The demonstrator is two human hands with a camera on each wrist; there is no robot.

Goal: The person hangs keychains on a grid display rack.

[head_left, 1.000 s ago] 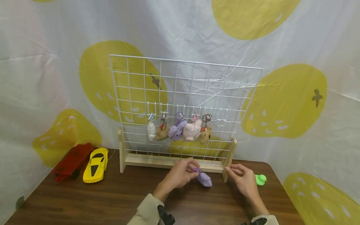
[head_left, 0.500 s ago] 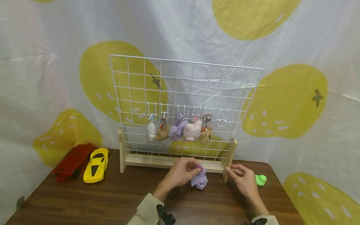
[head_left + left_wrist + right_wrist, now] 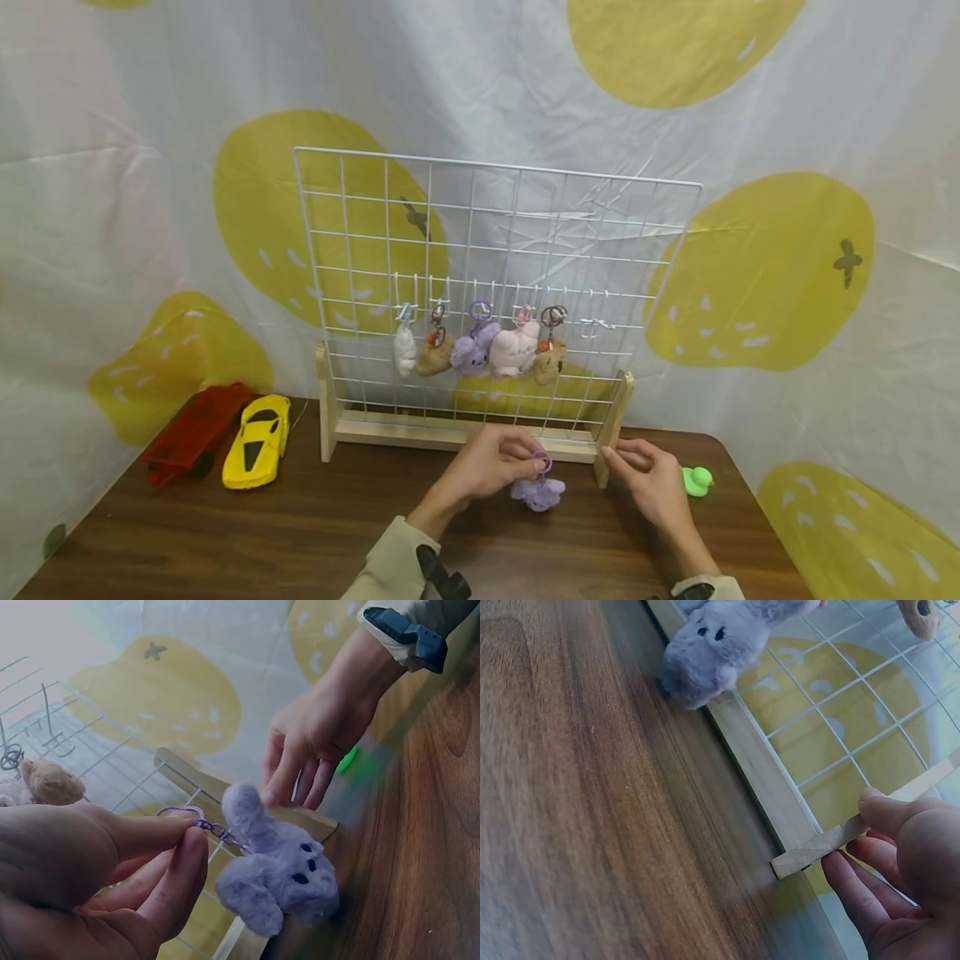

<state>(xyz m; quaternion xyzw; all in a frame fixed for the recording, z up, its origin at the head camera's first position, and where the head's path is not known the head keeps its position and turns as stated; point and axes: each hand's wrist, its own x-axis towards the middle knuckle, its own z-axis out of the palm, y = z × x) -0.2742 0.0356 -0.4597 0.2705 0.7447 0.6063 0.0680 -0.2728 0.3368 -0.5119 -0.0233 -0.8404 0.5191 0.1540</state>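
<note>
A fluffy purple plush keychain (image 3: 538,495) hangs just above the tabletop, its purple ring pinched by my left hand (image 3: 487,460) between thumb and forefinger. In the left wrist view the plush (image 3: 292,874) shows dark eyes and nose, with a short chain running to the ring. My right hand (image 3: 651,479) grips the right wooden leg (image 3: 617,417) of a white wire grid rack (image 3: 519,169); the right wrist view shows thumb and fingers on either side of the leg. From the rack's hooks hang several plush keychains, including another purple one (image 3: 471,352) and a pink one (image 3: 513,348).
A bare white hook (image 3: 595,325) is at the right end of the row. Yellow (image 3: 257,442) and red toy cars (image 3: 198,433) stand at the left. Behind my right hand sits a green toy duck (image 3: 697,481). A patterned curtain (image 3: 480,75) backs the brown table (image 3: 300,542).
The purple plush has turned and swung under my left hand, its face showing and then tipping downward. My left hand has shifted slightly right; the right hand keeps its hold on the leg.
</note>
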